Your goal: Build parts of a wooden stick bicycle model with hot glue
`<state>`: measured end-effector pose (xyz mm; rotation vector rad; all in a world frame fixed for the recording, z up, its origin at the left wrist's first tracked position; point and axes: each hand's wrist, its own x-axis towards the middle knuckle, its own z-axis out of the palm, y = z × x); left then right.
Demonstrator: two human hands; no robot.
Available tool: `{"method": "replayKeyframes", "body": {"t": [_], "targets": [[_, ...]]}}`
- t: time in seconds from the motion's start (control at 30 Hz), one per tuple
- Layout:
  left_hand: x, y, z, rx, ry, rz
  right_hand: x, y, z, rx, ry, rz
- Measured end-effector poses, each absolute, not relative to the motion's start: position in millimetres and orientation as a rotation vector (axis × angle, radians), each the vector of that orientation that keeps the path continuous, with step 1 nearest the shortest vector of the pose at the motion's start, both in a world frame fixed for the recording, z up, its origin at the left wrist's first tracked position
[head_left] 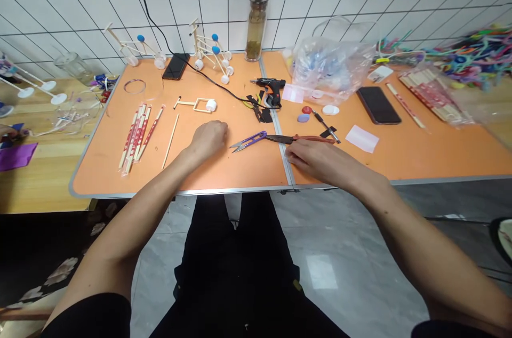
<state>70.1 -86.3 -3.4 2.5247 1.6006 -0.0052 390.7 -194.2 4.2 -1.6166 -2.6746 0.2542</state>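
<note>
Fingers curl inward, left hand (210, 138) and right hand (314, 157), near the front edge of the table (224, 171); purple snips (260, 136) look light, best gripped mid-handle.

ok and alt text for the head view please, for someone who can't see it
A person's bare left hand and, beside red-handled metal pliers, right hand rest on an orange table, purple-handled metal snips between them. Further back are a black glue gun and beige stick models with round blue parts.
</note>
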Motion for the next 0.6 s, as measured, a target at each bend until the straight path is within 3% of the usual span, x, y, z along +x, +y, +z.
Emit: {"method": "replayKeyframes", "body": {"t": [0.17, 0.4, 0.5, 0.6], "targets": [[64, -140, 18, 2.46, 1.491, 0.156, 394, -197, -16, -1.712, -2.683, 0.066], [118, -246, -5, 2.436, 0.724, 0.141, 388, -201, -8, -1.738, -2.729, 0.033], [138, -267, -14, 2.486, 0.399, 0.118, 392, -216, 0, -1.803, -2.702, 0.094], [130, -265, -7, 2.505, 0.397, 0.186, 411, -250, 7, -1.821, -2.58, 0.266]]}}
